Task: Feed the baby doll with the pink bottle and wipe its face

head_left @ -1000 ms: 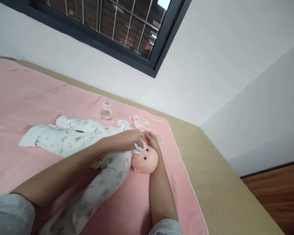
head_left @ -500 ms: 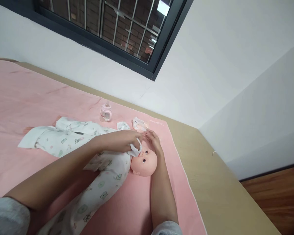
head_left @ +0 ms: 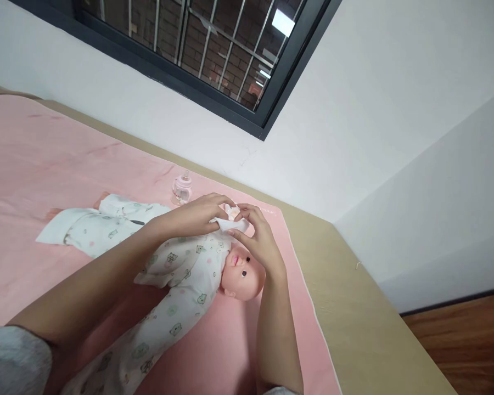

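Note:
A white wipe [head_left: 233, 225] is stretched between my two hands, above the far side of the doll's head. My left hand [head_left: 197, 215] pinches its left end, reaching across the doll's chest. On the other end, the thumb and fingers of my right hand [head_left: 258, 235] are closed. The baby doll [head_left: 245, 278] lies on its back in a white patterned outfit, its bald head towards the right. My right wrist hides part of the head. Behind the hands, a small packet [head_left: 232, 210] shows only in part.
A baby bottle [head_left: 181, 189] with a pink collar stands beyond the doll. Under everything lies a pink mat [head_left: 16, 164] on a tan surface [head_left: 333, 285]. A white wall and a dark-framed barred window [head_left: 263, 118] rise behind.
My left hand has lifted the wipe off the doll's mouth and moved it away, uncovering the mouth. My right hand has come in and taken its other end.

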`<state>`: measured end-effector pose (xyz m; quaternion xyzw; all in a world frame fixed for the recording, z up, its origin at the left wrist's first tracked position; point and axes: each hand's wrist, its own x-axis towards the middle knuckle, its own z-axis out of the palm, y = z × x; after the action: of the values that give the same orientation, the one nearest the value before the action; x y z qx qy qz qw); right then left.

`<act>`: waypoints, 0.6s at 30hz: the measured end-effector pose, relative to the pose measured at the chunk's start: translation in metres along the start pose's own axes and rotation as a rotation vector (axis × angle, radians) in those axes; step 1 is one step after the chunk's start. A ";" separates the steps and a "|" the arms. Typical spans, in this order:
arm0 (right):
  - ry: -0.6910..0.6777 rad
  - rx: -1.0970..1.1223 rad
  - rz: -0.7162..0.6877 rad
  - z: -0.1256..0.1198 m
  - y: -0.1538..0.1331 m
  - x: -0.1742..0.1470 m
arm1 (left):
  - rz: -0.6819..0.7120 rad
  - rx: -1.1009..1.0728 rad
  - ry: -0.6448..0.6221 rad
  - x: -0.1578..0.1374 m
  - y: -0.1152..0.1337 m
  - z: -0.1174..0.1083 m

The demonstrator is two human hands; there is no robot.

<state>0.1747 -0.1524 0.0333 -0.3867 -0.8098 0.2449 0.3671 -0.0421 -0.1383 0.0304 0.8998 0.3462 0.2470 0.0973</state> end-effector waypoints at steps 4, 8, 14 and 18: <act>-0.028 0.056 0.010 0.004 0.000 0.001 | -0.027 0.043 -0.069 0.001 -0.003 -0.001; -0.078 0.122 0.076 0.005 -0.002 0.000 | 0.003 0.005 -0.137 0.002 -0.003 -0.005; -0.093 0.023 0.171 0.003 -0.007 -0.005 | 0.004 -0.122 -0.236 0.001 -0.007 -0.011; -0.013 0.028 0.209 -0.005 0.002 -0.004 | -0.020 -0.059 -0.187 -0.004 -0.017 -0.016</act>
<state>0.1812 -0.1544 0.0333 -0.4624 -0.7638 0.2956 0.3398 -0.0630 -0.1287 0.0370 0.9122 0.3370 0.1711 0.1581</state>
